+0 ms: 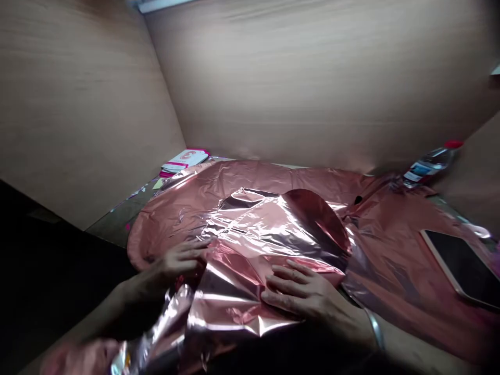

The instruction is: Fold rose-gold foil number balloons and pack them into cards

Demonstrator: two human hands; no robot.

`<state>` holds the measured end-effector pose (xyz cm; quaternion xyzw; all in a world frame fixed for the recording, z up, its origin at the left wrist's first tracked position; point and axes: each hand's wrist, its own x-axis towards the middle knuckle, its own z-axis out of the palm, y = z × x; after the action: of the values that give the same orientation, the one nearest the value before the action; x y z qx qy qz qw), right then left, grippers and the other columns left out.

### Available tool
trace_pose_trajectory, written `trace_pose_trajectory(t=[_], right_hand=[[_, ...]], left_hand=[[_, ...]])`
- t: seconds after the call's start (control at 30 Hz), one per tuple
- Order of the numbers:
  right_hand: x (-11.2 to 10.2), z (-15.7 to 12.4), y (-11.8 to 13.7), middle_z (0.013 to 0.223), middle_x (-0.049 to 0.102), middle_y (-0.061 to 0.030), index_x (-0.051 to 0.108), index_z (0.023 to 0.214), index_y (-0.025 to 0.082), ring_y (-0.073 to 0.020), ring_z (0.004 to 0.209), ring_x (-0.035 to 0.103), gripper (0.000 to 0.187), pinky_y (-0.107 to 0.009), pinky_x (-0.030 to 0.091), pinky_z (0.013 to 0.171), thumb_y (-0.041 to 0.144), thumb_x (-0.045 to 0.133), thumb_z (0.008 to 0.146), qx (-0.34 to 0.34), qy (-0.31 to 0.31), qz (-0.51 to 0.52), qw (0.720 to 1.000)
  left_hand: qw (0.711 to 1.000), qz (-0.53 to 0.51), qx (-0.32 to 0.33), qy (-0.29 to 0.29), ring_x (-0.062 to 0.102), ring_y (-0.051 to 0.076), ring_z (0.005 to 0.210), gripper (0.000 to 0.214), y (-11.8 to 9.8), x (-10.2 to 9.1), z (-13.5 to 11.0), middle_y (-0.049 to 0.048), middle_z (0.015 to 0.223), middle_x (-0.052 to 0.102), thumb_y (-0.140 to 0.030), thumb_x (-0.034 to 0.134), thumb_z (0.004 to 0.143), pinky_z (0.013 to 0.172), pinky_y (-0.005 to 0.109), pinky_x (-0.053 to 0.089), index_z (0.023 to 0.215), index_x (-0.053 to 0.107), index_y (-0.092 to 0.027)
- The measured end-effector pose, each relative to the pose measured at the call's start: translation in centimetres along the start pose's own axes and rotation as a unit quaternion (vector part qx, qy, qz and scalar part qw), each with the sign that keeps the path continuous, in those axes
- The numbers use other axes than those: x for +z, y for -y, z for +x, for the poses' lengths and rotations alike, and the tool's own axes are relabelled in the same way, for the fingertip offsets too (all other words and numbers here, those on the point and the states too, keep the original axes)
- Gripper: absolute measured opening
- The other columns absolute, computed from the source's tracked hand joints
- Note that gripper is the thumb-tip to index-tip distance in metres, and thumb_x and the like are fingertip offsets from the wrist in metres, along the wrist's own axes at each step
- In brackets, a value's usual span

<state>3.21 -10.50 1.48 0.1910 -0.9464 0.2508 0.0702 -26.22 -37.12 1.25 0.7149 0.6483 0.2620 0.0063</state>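
Rose-gold foil sheet (273, 229), two hands, left hand (177, 263), right hand (300, 291), pressing flat

the foil sheet (273, 229) lies spread over the desk (117, 221), folded over itself in the middle. the left hand (177, 263) and right hand (302, 294) rest on its near part, side by side. a tablet (463, 268) lies on the foil at the right. behind it lies a bottle (429, 166); cards (183, 160) sit at the back left.

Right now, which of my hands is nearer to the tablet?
Right. The right hand lies flat on the foil left of the tablet; the left hand sits farther left.
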Motion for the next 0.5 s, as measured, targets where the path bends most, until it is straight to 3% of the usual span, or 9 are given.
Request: trace_pose_trajectory(t=[0.07, 0.17, 0.3, 0.37, 0.43, 0.5], right_hand=[[1.8, -1.1, -0.1, 0.148, 0.049, 0.0, 0.043, 0.146, 0.034, -0.022, 0.14, 0.039, 0.044, -0.042, 0.025, 0.12, 0.034, 0.04, 0.102, 0.009, 0.02, -0.07, 0.997], [2.8, -1.6, -0.6, 0.149, 0.047, -0.0031, 0.047, 0.143, 0.033, -0.0212, 0.14, 0.04, 0.042, -0.042, 0.034, 0.116, 0.036, 0.041, 0.102, 0.018, 0.008, -0.102, 0.995], [2.2, -1.5, -0.7, 0.139, 0.058, -0.007, 0.051, 0.14, 0.029, -0.0205, 0.135, 0.046, 0.04, -0.042, 0.035, 0.114, 0.036, 0.039, 0.102, 0.025, -0.027, -0.074, 0.997], [2.0, -1.6, -0.6, 0.138, 0.059, -0.0078, 0.053, 0.139, 0.028, -0.0211, 0.134, 0.048, 0.04, -0.042, 0.033, 0.115, 0.038, 0.039, 0.102, 0.039, -0.029, -0.05, 0.998], [1.9, -1.7, -0.7, 0.138, 0.058, -0.0091, 0.054, 0.138, 0.027, -0.0234, 0.132, 0.049, 0.043, -0.045, 0.033, 0.115, 0.041, 0.041, 0.1, 0.049, -0.025, -0.024, 0.998], [1.9, -1.8, -0.8, 0.139, 0.058, -0.0102, 0.054, 0.139, 0.026, -0.0252, 0.131, 0.05, 0.045, -0.047, 0.033, 0.114, 0.043, 0.042, 0.099, 0.057, -0.021, 0.002, 0.998]], left_hand=[[0.995, 0.052, 0.075, 0.048, 0.046, 0.027, 0.136, 0.028, -1.7, 1.3, -0.7, 0.0148, 0.139, 0.057, -0.023, 0.053, 0.094, 0.111, 0.045, 0.039, 0.121, 0.06, -0.018], [0.992, 0.072, 0.092, 0.053, 0.04, 0.028, 0.14, 0.048, -2.9, 2.1, -1.1, 0.0171, 0.148, 0.046, -0.03, 0.052, 0.094, 0.114, 0.049, 0.034, 0.141, 0.042, -0.022], [0.994, 0.018, 0.096, -0.051, 0.052, 0.024, 0.129, 0.053, -2.3, 1.6, -1.3, 0.0128, 0.137, 0.056, -0.022, 0.051, 0.095, 0.108, 0.047, 0.043, 0.145, 0.033, -0.027], [0.992, 0.015, 0.102, -0.072, 0.05, 0.024, 0.131, 0.054, -1.9, 1.1, -1.2, 0.0119, 0.14, 0.053, -0.02, 0.048, 0.096, 0.107, 0.046, 0.044, 0.147, 0.032, -0.029], [0.993, 0.02, 0.112, -0.026, 0.042, 0.027, 0.138, 0.053, -2.0, 0.5, -0.5, 0.0122, 0.148, 0.045, -0.025, 0.044, 0.099, 0.11, 0.049, 0.04, 0.149, 0.03, -0.03], [0.99, 0.023, 0.124, 0.064, 0.034, 0.028, 0.143, 0.051, -2.4, 0.0, 0.7, 0.0101, 0.152, 0.042, -0.028, 0.041, 0.1, 0.114, 0.051, 0.034, 0.15, 0.032, -0.033]])
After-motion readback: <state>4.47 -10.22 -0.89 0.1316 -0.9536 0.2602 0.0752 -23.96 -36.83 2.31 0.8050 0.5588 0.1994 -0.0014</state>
